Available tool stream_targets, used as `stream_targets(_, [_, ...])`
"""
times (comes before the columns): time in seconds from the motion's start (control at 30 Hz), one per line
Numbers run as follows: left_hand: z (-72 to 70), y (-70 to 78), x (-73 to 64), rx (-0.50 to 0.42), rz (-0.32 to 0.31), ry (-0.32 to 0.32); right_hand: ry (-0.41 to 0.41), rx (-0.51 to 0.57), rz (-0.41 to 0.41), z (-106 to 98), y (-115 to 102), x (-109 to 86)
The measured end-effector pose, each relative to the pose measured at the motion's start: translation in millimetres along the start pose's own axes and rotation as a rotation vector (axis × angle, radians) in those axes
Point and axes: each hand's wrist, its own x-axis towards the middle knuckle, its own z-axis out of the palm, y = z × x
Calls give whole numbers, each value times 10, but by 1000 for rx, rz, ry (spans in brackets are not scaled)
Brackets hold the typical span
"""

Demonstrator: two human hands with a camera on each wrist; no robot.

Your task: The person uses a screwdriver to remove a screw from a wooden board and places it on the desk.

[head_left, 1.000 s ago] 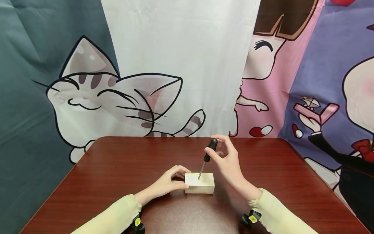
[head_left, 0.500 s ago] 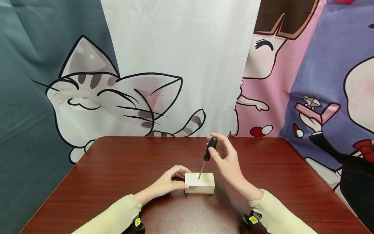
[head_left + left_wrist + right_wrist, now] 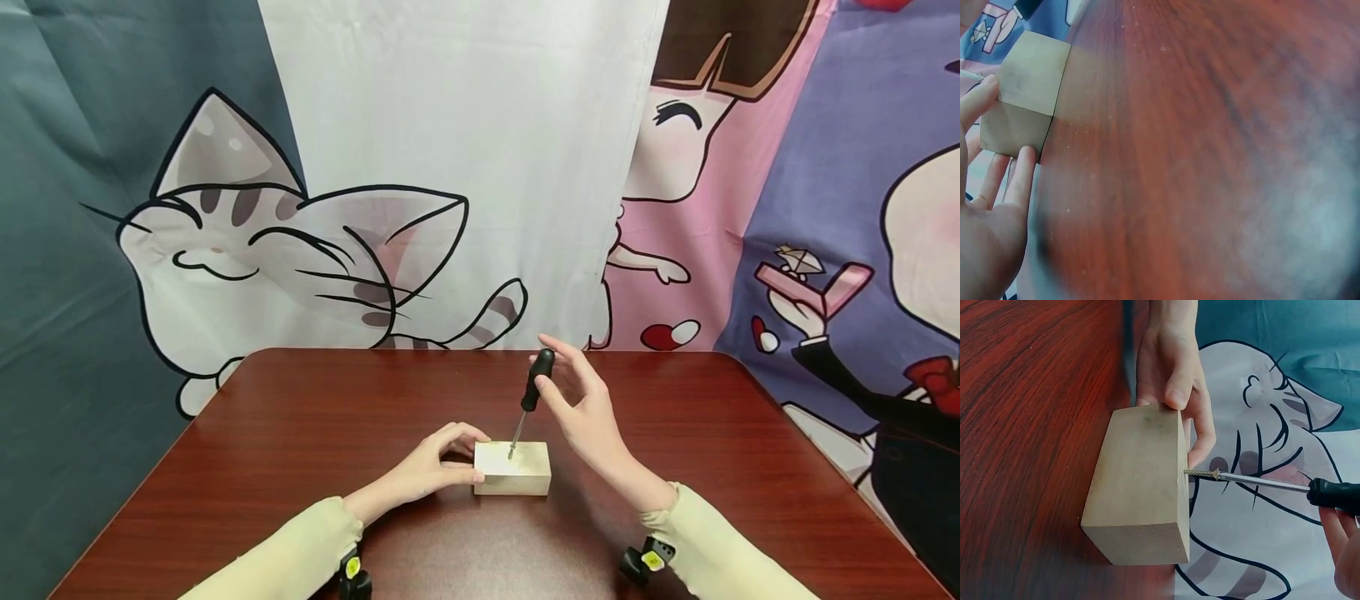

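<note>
A pale wooden block (image 3: 513, 469) lies on the table. My left hand (image 3: 431, 468) grips its left end, thumb on the near side and fingers behind; the left wrist view shows the same block (image 3: 1034, 78) at the fingertips. My right hand (image 3: 588, 408) holds the black handle of a screwdriver (image 3: 537, 381) between thumb and fingers, the index finger stretched up past it. The screwdriver leans slightly right, tip down. In the right wrist view, the screwdriver's shaft (image 3: 1266, 482) meets the head of a brass-coloured screw (image 3: 1200, 473), whose threads still show above the block's top face.
A reddish-brown wooden table (image 3: 315, 417) spreads around both hands. Behind its far edge hangs a cloth backdrop (image 3: 465, 100) with cartoon figures. Black devices (image 3: 647, 561) are strapped at both wrists, below the light sleeves.
My right fingers have shifted on the screwdriver handle, the index finger straightening upward and the thumb sliding across it. The handle has moved slightly up. My left hand and the block stay in place.
</note>
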Motion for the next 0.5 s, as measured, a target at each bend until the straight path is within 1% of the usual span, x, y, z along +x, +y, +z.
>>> stream_targets(0.07, [-1, -2, -1, -1, 2, -1, -21, 13, -1, 2, 5, 6])
stream_targets(0.13, [-3, -3, -2, 4, 3, 1, -22, 26, -1, 17, 8, 11])
stream_targets(0.2, [-4, -5, -3, 8, 6, 3, 0, 13, 4, 35, 6, 8])
stream_targets(0.33, [-7, -7, -3, 16, 6, 1, 69, -35, 26, 61, -7, 2])
stream_targets(0.43, [-9, -10, -1, 10, 3, -3, 87, -42, 36, 64, -18, 3])
stream_targets(0.5, [-11, -12, 0, 8, 2, -5, 78, -30, 36, 59, -19, 6])
